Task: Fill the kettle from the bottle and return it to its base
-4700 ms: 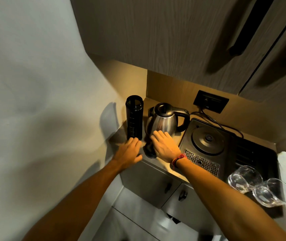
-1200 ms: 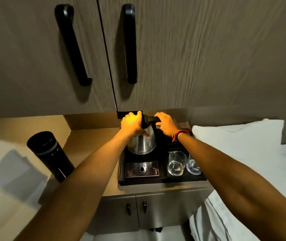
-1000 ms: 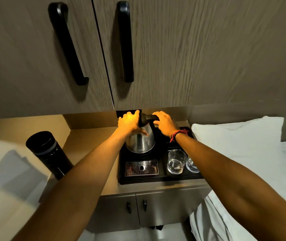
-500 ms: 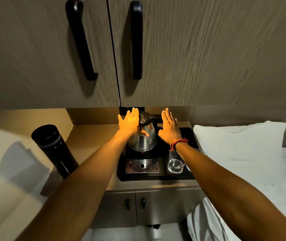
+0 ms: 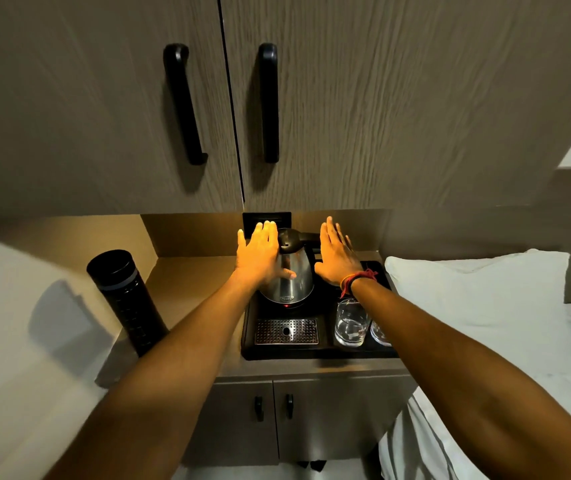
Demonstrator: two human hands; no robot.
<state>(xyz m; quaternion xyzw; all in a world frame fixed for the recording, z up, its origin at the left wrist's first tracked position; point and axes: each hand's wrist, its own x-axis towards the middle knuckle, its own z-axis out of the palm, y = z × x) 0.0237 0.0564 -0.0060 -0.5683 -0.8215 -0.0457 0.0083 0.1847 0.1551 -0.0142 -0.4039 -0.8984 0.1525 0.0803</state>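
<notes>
1. While the kettle already stands on its base, the bottle (image 5: pixel 126 301) is at the far left of the counter (image 5: pixel 187 285), upright, near the left wall and well apart from the tray. Its top looks dark; I cannot tell whether it is capped or whether any water is left in it.

2. Next comes the left hand (image 5: pixel 260 256), spread flat with fingers straight. It holds nothing; the thumb lies across the kettle's steel side, and whether it touches I cannot say.

3. At the middle, the kettle (image 5: pixel 292 277) sits upright at the back left of the black tray (image 5: pixel 322 353), lid down, handle pointing right. A small red glow shows at its foot, which I take as a sign that it is seated on the base and perhaps switched on.

4. Right of it, the right hand (image 5: pixel 336 258) is likewise wide open and empty, fingers up, just beside the handle and apart from it.

5. At the tray's front right stand two glasses (image 5: pixel 351 322), the second half hidden by the right forearm.

6. As I judge it, the return is done and both hands have let go. How full the kettle is cannot be seen. Little seems left, except perhaps closing the bottle.
</notes>
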